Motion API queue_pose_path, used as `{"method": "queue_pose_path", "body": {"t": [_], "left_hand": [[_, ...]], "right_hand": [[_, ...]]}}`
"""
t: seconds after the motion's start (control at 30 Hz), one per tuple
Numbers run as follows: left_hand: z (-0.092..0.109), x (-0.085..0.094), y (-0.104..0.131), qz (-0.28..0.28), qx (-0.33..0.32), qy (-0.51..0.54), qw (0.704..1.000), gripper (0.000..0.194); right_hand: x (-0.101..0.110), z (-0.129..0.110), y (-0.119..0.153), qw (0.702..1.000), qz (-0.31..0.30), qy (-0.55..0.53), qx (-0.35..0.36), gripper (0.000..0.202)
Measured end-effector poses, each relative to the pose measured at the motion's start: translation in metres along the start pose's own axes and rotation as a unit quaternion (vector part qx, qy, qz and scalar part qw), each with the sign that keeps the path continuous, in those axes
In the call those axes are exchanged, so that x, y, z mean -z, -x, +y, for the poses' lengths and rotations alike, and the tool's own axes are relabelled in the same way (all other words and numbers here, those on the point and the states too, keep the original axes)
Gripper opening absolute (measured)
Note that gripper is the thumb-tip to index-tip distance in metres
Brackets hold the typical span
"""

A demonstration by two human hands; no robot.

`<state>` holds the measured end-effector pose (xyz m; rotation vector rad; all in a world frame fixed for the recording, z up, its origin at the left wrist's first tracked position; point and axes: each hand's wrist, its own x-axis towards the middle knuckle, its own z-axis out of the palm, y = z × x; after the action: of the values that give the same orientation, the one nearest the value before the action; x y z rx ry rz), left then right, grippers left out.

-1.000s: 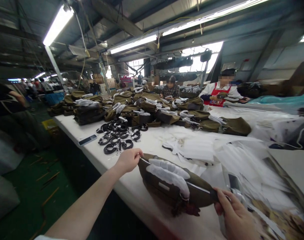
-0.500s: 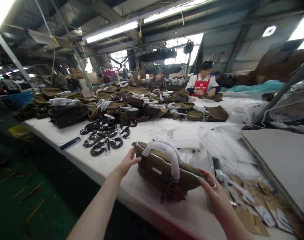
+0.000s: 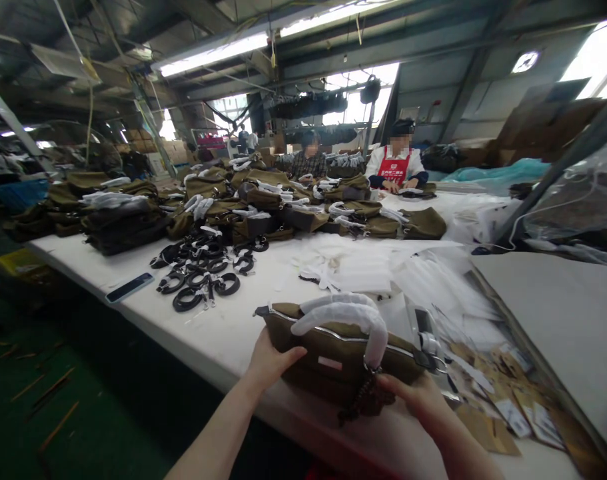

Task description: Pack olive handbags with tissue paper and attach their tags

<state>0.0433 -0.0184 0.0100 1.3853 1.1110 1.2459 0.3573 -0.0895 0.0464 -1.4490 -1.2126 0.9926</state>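
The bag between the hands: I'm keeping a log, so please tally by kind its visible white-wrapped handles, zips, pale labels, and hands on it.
White-wrapped handles: 2
Zip: 1
Pale label: 1
Hands on bag: 2 (left hand, right hand)
Total: 6

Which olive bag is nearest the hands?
The front bag, held between the left hand and right hand; the other bags are farther back on the table.

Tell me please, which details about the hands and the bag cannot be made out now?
All in the head view:
- Left hand: most fingers, hidden behind the olive bag.
- Right hand: most fingers, also behind the bag.
- Bag's inside: hidden by its own fabric.
- Pale label: any lettering, too small.
- Hanging ornament: exact shape, dark and blurred.
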Motion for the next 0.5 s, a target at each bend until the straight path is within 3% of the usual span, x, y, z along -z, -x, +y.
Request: {"method": "queue_pose_path", "body": {"t": [0.07,0.2,0.3,0.4,0.5], "left_hand": [[0.001,0.016,0.003,-0.038,0.031,0.013,0.999,0.083],[0.007,0.049,0.001,-0.202,0.051,0.141,0.968,0.107],[0.015,0.051,0.001,-0.268,0.045,0.192,0.943,0.115],[0.020,0.039,0.005,-0.245,0.031,0.190,0.950,0.103],[0.022,0.027,0.014,-0.136,0.048,0.157,0.977,0.073]], "right_hand": [[0.003,-0.002,0.000,1.000,-0.015,0.002,0.007,0.062],[0.004,-0.009,0.003,0.998,-0.065,0.002,-0.011,0.058],[0.003,-0.014,0.006,0.997,-0.078,-0.004,-0.018,0.062],[0.004,-0.016,0.007,0.997,-0.073,-0.013,-0.026,0.075],[0.008,-0.018,0.005,0.993,-0.109,-0.044,-0.023,0.091]]}}
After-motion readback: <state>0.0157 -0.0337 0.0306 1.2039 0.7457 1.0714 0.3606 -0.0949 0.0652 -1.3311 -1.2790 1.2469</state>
